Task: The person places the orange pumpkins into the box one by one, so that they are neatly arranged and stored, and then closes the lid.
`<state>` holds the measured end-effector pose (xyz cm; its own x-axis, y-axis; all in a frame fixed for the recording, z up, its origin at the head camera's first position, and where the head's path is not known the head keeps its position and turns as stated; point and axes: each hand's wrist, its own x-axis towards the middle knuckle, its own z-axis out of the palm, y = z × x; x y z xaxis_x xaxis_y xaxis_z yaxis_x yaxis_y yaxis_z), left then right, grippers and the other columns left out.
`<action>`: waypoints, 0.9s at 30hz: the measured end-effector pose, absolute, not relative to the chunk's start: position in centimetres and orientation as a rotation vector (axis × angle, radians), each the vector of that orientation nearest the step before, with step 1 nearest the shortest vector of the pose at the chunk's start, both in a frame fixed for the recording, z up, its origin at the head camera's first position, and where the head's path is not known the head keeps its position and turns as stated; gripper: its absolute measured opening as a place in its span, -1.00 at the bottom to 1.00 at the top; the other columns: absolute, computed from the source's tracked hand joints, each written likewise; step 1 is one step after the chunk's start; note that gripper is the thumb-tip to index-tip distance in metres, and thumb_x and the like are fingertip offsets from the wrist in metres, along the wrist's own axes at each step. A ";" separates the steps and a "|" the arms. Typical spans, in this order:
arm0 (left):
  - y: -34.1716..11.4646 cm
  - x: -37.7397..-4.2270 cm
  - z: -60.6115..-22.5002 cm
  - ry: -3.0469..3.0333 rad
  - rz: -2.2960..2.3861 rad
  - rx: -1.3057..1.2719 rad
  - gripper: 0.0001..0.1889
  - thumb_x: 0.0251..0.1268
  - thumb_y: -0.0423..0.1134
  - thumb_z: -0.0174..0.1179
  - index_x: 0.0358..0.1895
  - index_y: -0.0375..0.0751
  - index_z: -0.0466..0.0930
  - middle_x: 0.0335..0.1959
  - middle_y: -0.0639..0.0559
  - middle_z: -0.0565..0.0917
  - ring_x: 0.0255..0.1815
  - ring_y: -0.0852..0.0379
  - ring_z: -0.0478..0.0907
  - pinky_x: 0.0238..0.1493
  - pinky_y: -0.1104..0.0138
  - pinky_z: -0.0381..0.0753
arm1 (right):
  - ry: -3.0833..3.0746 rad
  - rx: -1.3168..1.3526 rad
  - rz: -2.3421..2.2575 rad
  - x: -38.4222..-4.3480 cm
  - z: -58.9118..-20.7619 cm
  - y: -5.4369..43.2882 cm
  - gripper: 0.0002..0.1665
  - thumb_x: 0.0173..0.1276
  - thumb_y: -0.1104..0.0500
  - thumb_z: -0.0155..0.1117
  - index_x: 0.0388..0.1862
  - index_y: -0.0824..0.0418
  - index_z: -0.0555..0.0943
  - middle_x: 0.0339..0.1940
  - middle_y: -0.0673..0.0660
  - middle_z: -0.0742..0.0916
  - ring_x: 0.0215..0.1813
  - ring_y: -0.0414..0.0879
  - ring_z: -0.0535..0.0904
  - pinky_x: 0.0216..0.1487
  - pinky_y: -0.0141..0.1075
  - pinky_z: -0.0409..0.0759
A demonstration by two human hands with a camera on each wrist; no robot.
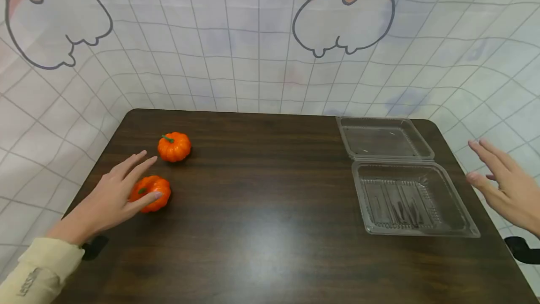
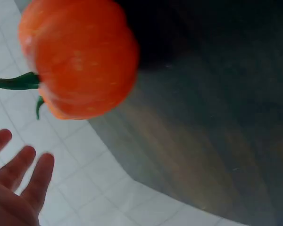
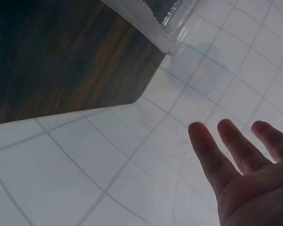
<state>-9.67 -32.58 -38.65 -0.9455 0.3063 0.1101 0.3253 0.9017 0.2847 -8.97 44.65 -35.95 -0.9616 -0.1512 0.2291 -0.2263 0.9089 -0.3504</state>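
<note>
Two small orange pumpkins with green stems are on the left of the table. My left hand [image 1: 118, 191] is spread over the nearer pumpkin [image 1: 162, 204], its thumb overlapping it in the head view. Behind that one, past the fingertips, sits the farther pumpkin [image 1: 175, 147]. In the left wrist view the nearer pumpkin [image 2: 85, 56] looms large beside the left fingers [image 2: 40, 181]. Beyond the table's right edge, my right hand [image 1: 506, 186] hovers with its fingers extended and holds nothing. Closest to it is a clear plastic clamshell box [image 1: 457, 215], its lid folded back.
A dark wood table [image 1: 261, 191] lies between the hands. The box's lid [image 1: 384, 139] lies flat toward the back right corner. A white grid-patterned cloth [image 1: 236, 36] with cartoon drawings surrounds the table at the back and sides.
</note>
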 end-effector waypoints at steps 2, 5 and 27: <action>-32.8 -9.5 -39.0 -2.991 -0.515 -0.510 -0.12 0.30 0.08 0.43 0.62 0.05 0.21 0.63 -0.23 0.22 0.54 -0.42 0.23 0.25 -0.46 0.32 | -2.875 0.269 0.630 -9.0 -36.3 45.1 -0.22 0.69 0.12 0.00 0.74 0.07 -0.04 0.68 0.52 0.09 0.70 0.20 0.16 0.57 0.11 0.32; -32.9 -9.2 -39.5 -2.979 -0.579 -0.506 -0.11 0.24 0.08 0.48 0.59 0.05 0.26 0.58 -0.21 0.29 0.46 -0.39 0.34 0.23 -0.34 0.46 | -2.867 0.254 0.752 -9.3 -36.7 45.7 -0.20 0.70 0.17 -0.03 0.75 0.03 -0.10 0.66 0.56 0.09 0.54 -0.67 0.11 0.48 -0.16 0.52; -34.6 -8.3 -42.6 -2.905 -0.677 -0.401 -0.18 0.07 0.02 0.60 0.42 -0.03 0.47 0.28 -0.09 0.56 0.16 -0.14 0.56 0.05 0.27 0.54 | -3.062 0.072 1.067 -9.1 -40.5 48.7 -0.21 0.74 0.02 -0.12 0.74 0.16 -0.16 0.70 0.41 0.17 -0.05 -0.94 0.29 -0.25 -0.76 0.50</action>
<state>-8.30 -34.61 -42.56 -0.9559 0.2267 0.1869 0.2860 0.8637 0.4151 -9.11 48.71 -40.50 -0.9939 -0.0753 -0.0812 -0.0085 0.7830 -0.6220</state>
